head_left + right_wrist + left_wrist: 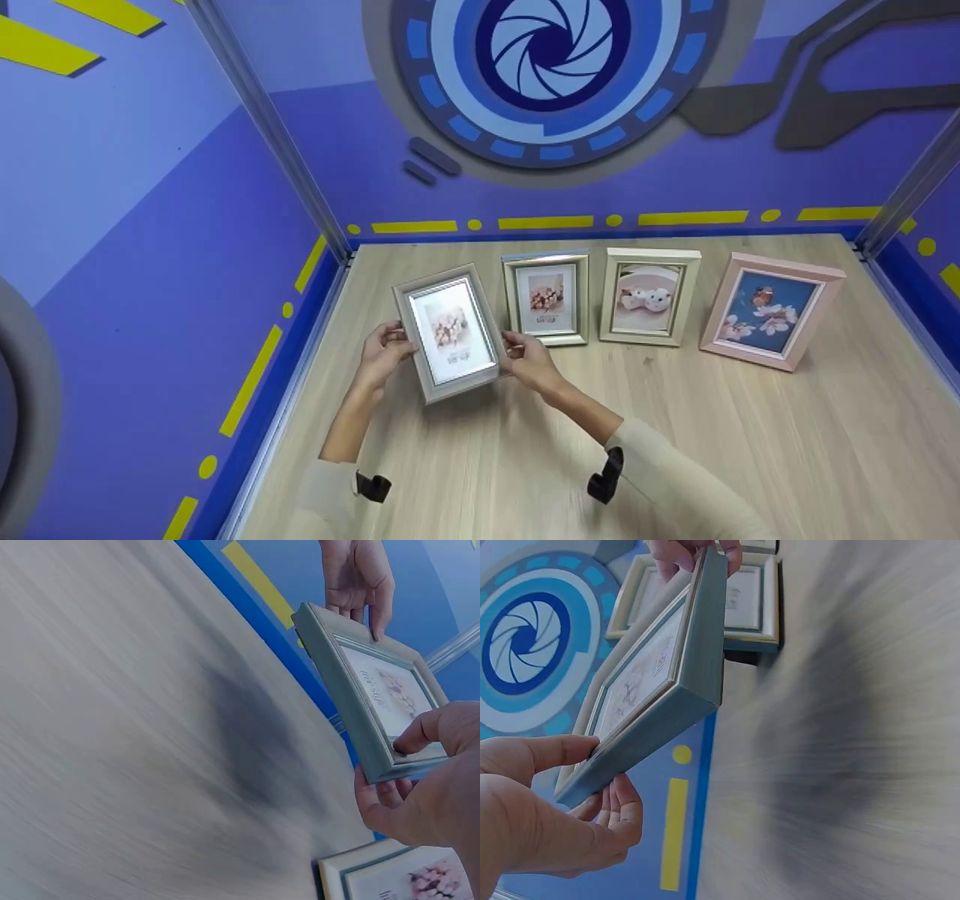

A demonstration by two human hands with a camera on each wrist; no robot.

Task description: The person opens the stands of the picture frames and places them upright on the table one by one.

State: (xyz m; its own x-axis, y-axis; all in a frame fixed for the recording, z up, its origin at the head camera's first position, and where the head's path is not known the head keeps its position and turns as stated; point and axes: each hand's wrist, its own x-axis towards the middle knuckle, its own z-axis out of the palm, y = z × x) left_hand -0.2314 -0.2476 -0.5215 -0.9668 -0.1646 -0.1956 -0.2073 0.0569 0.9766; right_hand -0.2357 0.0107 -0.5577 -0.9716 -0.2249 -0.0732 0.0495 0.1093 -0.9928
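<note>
A grey-silver picture frame [454, 334] with a flower print is held tilted above the table, its shadow falling on the wood below. My left hand [382, 355] pinches its left side, thumb on the front and fingers behind, as the left wrist view shows on the frame's edge [649, 735]. On the opposite side my right hand [534, 363] grips near the lower corner, its thumb [420, 733] pressing the front border. Just right of it stands a champagne-coloured picture frame [546, 339] with a similar flower print.
Farther right stand a cream picture frame [651, 339] with two white figures and a pink picture frame [817, 315] with blossoms on blue. The wooden table [675, 420] meets a blue patterned wall [322, 142] at the back and sides.
</note>
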